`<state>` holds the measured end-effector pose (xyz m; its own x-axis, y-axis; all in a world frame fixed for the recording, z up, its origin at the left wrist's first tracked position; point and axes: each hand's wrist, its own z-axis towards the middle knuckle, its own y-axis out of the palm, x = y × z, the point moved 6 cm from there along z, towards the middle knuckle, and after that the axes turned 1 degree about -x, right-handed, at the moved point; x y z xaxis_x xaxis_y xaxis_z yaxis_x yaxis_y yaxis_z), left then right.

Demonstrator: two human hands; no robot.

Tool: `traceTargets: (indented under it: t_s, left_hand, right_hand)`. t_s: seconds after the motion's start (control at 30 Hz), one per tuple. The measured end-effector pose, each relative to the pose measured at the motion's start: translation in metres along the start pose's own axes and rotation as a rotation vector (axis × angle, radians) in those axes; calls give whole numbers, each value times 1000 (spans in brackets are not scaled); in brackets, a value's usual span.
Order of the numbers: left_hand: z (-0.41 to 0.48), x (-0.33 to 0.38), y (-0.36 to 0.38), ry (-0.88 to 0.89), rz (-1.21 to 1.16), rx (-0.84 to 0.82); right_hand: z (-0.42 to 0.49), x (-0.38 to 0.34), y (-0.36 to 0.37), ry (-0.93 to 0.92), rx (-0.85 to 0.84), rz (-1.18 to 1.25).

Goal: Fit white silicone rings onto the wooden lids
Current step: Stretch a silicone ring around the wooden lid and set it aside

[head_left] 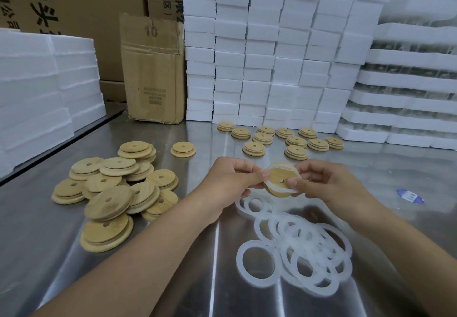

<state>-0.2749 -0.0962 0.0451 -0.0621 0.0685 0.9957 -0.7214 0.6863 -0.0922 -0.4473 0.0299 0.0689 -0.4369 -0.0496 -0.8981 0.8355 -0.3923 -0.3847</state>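
Writing: cardboard box (154,69) at the far left is marked "10"; its smaller print is illegible.
Left hand (228,180): fingers curled, pinching the left rim of the wooden lid (279,178).
Right hand (326,183): pinching the lid's right edge with the white silicone ring (272,187).
Lid: held above the bench (37,230), flat face tilted toward the camera.
Loose rings (296,250): heaped near, right.
Bare lids (111,188): piled left.
Ringed lids (284,138): far centre.

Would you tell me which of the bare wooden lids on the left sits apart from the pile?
The single bare lid lying alone beyond the heap, towards the cardboard box. It touches no other lid, while the rest overlap one another.
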Motion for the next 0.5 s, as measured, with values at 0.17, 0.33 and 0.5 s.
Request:
traceTargets:
  t_s: [0.17, 0.33, 0.5]
  left_hand:
    - [0, -2, 0, 18, 114, -27]
    - [-1, -5, 6, 64, 311, -62]
    - [0, 2, 5, 81, 203, 19]
  right_hand:
    - [-1, -1, 0, 21, 36, 11]
    - [-2, -3, -9, 27, 111, 68]
    - [-4, -9, -11, -23, 139, 30]
